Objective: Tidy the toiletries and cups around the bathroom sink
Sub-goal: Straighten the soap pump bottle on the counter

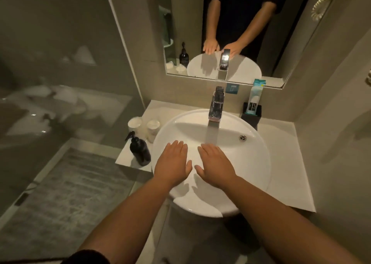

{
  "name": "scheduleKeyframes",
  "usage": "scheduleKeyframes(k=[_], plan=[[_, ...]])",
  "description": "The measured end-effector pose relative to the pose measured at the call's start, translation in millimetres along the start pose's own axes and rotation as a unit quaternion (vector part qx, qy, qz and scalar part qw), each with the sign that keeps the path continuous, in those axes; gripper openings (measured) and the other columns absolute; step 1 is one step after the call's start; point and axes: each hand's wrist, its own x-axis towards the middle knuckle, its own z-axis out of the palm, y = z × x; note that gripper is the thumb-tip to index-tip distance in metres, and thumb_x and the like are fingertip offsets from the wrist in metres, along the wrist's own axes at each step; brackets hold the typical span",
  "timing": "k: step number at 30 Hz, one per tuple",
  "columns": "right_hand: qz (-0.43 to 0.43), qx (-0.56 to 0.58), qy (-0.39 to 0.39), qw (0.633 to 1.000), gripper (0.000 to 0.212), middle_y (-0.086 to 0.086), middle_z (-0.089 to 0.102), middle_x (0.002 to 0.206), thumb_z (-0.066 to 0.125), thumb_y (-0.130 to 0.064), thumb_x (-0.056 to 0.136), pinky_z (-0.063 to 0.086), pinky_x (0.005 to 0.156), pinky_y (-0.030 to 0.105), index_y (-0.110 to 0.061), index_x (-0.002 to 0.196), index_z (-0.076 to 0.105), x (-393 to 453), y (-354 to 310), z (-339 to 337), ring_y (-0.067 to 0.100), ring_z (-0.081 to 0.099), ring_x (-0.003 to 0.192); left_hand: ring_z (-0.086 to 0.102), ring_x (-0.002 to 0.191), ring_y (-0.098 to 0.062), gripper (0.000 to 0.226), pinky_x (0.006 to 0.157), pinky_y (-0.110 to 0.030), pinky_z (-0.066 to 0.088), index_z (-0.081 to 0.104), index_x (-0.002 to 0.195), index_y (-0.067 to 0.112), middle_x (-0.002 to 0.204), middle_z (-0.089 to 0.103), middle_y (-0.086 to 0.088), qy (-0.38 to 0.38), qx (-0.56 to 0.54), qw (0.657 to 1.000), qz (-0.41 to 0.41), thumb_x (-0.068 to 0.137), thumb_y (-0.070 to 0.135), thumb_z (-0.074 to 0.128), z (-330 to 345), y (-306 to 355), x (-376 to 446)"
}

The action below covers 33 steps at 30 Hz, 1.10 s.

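My left hand and my right hand hover flat, palms down, side by side over the round white sink, holding nothing. On the counter left of the sink stand a black pump bottle and two white paper-capped cups. Behind the sink at the right, a black square holder holds a pale blue-and-white tube. The chrome tap stands at the back of the sink, beyond my fingertips.
A wall mirror above the counter reflects my arms and the sink. A glass shower partition closes off the left. The white counter extends to the right of the sink up to the wall. A grey floor mat lies at the lower left.
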Motion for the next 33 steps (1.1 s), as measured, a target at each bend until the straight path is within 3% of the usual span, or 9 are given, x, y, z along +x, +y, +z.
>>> scheduleKeyframes(k=[3, 7, 11, 14, 17, 22, 33], plan=[[-0.023, 0.004, -0.007, 1.000, 0.065, 0.009, 0.036, 0.152, 0.046, -0.047, 0.093, 0.018, 0.120, 0.043, -0.012, 0.145, 0.031, 9.0, -38.5, 3.1, 0.029, 0.026, 0.144, 0.023, 0.144, -0.025, 0.064, 0.121, -0.041, 0.011, 0.023, 0.149, 0.011, 0.155, 0.029, -0.009, -0.007, -0.003, 0.999, -0.035, 0.096, 0.046, 0.031, -0.4, -29.2, -27.3], [-0.051, 0.015, 0.009, 0.999, 0.059, 0.007, 0.045, 0.144, 0.048, -0.047, 0.092, 0.027, 0.115, 0.039, -0.013, 0.140, 0.039, 21.1, -92.2, 10.1, 0.026, 0.040, 0.133, 0.028, 0.142, -0.026, 0.063, 0.119, -0.041, 0.013, 0.031, 0.146, 0.008, 0.152, 0.036, -0.012, 0.003, -0.041, 0.996, -0.080, 0.094, 0.042, 0.038, 1.2, -72.6, -65.5], [-0.039, 0.038, 0.002, 0.999, 0.062, 0.007, 0.041, 0.149, 0.049, -0.044, 0.093, 0.024, 0.116, 0.037, -0.013, 0.145, 0.034, 35.0, -138.9, 27.2, 0.025, 0.038, 0.136, 0.033, 0.140, -0.029, 0.060, 0.117, -0.042, 0.017, 0.039, 0.141, 0.004, 0.146, 0.043, -0.015, 0.027, -0.070, 0.991, -0.111, 0.091, 0.036, 0.044, 8.3, -120.0, -90.2], [-0.015, 0.072, 0.011, 0.997, 0.059, 0.009, 0.050, 0.139, 0.055, -0.042, 0.089, 0.034, 0.109, 0.035, -0.013, 0.139, 0.041, 53.8, -158.6, 35.6, 0.025, 0.047, 0.126, 0.034, 0.139, -0.029, 0.059, 0.116, -0.040, 0.021, 0.039, 0.140, 0.002, 0.146, 0.043, -0.016, 0.044, -0.098, 0.986, -0.126, 0.092, 0.033, 0.050, 12.1, -147.9, -89.4], [0.005, 0.107, 0.018, 0.994, 0.052, 0.008, 0.057, 0.127, 0.060, -0.039, 0.086, 0.041, 0.099, 0.034, -0.015, 0.131, 0.046, 77.5, -169.6, 36.7, 0.025, 0.053, 0.115, 0.030, 0.141, -0.027, 0.060, 0.115, -0.036, 0.021, 0.034, 0.144, 0.004, 0.149, 0.039, -0.013, 0.056, -0.138, 0.977, -0.155, 0.094, 0.035, 0.049, 14.8, -165.1, -76.0], [0.043, 0.127, 0.022, 0.991, 0.045, 0.007, 0.060, 0.123, 0.062, -0.036, 0.086, 0.043, 0.096, 0.034, -0.017, 0.124, 0.050, 114.5, -170.7, 42.8, 0.024, 0.056, 0.110, 0.035, 0.136, -0.028, 0.060, 0.111, -0.036, 0.027, 0.032, 0.144, 0.006, 0.149, 0.037, -0.013, 0.042, -0.199, 0.962, -0.180, 0.095, 0.034, 0.050, 26.1, -177.9, -44.4], [0.045, 0.202, 0.049, 0.977, 0.036, 0.008, 0.066, 0.112, 0.066, -0.028, 0.083, 0.043, 0.093, 0.035, -0.017, 0.117, 0.059, 135.1, -161.1, 59.5, 0.027, 0.059, 0.105, 0.051, 0.120, -0.024, 0.042, 0.094, -0.037, 0.042, 0.044, 0.137, 0.015, 0.133, 0.053, -0.007, 0.047, -0.298, 0.932, -0.203, 0.096, 0.025, 0.048, 42.6, -180.4, -16.4]])
